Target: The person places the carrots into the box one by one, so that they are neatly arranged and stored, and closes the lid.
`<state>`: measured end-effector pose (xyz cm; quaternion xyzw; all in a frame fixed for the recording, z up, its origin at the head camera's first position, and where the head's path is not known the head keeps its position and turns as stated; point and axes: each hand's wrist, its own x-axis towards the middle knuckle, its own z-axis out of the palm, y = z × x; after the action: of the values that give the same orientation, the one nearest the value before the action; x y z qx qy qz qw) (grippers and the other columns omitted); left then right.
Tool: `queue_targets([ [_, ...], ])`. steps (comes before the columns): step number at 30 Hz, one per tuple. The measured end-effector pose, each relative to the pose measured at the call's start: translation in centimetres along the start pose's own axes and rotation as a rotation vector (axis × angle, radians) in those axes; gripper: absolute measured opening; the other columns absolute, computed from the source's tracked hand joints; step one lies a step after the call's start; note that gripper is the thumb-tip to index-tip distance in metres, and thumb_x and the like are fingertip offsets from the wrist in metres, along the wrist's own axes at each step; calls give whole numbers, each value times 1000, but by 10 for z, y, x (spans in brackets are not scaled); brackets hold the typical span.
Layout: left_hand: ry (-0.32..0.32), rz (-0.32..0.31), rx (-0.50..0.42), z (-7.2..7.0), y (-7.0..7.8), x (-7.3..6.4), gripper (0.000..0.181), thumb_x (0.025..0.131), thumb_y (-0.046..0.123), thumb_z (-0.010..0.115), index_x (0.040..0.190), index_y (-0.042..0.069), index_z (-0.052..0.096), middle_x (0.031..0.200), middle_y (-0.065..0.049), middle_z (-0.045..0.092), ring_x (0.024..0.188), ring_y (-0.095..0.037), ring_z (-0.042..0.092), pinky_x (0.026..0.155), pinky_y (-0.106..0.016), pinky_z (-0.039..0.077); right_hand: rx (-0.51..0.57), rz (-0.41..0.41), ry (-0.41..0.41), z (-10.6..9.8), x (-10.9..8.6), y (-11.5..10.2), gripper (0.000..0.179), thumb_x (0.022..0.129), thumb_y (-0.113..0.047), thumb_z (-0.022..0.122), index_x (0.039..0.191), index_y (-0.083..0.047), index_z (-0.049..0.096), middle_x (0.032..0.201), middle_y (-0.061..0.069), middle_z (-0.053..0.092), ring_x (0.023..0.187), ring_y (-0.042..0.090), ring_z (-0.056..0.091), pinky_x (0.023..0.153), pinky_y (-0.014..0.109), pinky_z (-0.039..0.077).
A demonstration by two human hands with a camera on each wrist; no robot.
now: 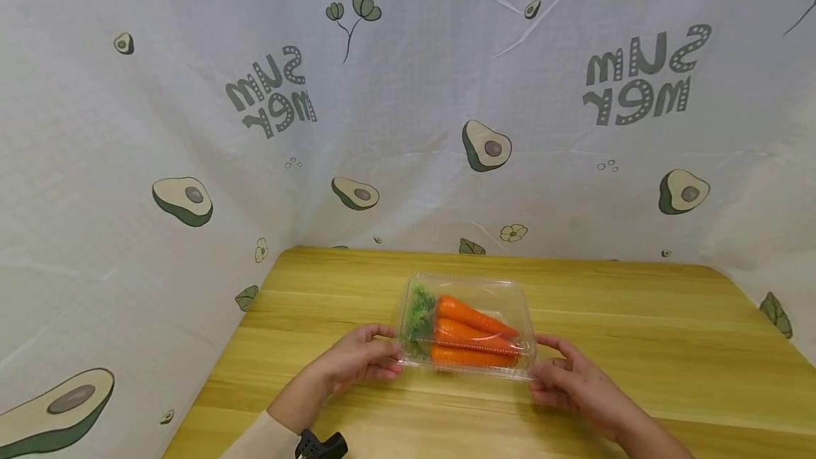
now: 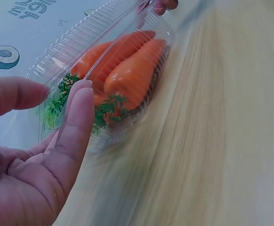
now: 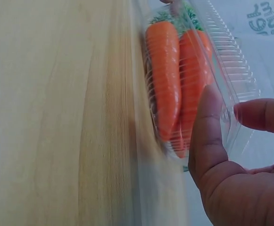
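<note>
A clear plastic clamshell box (image 1: pixel 510 295) is between the two hands, with its lid over three orange carrots (image 1: pixel 468 335). Feathery green tops (image 1: pixel 418 314) fill its left end. At the near left corner, my left hand (image 1: pixel 357 360) pinches the rim between thumb and fingers. My right hand (image 1: pixel 576 381) does the same at the near right corner. The left wrist view shows the ribbed wall and the carrots' thick ends (image 2: pixel 127 82); their tapered ends (image 3: pixel 167 127) appear in the right wrist view. Whether the box touches the table cannot be made out.
The box is above a wood-grain table (image 1: pixel 637 324). A white cloth (image 1: pixel 408 91) printed with avocados and lettering hangs behind and along both sides. A black band (image 1: pixel 319 445) is on the left wrist, by a light sleeve (image 1: pixel 264 438).
</note>
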<state>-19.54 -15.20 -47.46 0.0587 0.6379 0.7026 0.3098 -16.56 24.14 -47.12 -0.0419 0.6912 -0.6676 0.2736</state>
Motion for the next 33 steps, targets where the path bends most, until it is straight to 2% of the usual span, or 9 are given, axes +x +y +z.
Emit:
queue_targets([
  [12, 142, 22, -5, 7, 1, 16, 46, 97, 10, 65, 134, -8, 43, 97, -10, 68, 76, -10, 71, 73, -23, 61, 86, -28, 33, -6, 12, 0, 79, 106, -17, 54, 162, -4, -1, 99, 1, 69, 90, 13, 72, 84, 29, 62],
  [21, 156, 37, -19, 9, 1, 17, 44, 97, 5, 64, 133, -9, 43, 92, -8, 68, 73, -9, 70, 71, -22, 60, 174, -44, 13, -9, 13, 0, 83, 104, -10, 56, 162, -3, -3, 98, 3, 72, 88, 11, 74, 82, 27, 62],
  [28, 172, 55, -38, 11, -1, 18, 41, 96, 0, 62, 131, -10, 42, 87, -7, 67, 70, -7, 69, 68, -20, 60, 223, -65, -14, -11, 13, 1, 77, 104, -8, 56, 161, -5, 4, 96, 4, 73, 85, 10, 74, 80, 25, 61],
  [33, 180, 56, -35, 12, 0, 18, 40, 96, -1, 61, 130, -10, 42, 86, -7, 67, 69, -7, 68, 67, -20, 59, 232, -64, -4, -11, 14, 2, 75, 103, -7, 57, 160, -6, 7, 94, 4, 73, 81, 8, 73, 78, 24, 61],
])
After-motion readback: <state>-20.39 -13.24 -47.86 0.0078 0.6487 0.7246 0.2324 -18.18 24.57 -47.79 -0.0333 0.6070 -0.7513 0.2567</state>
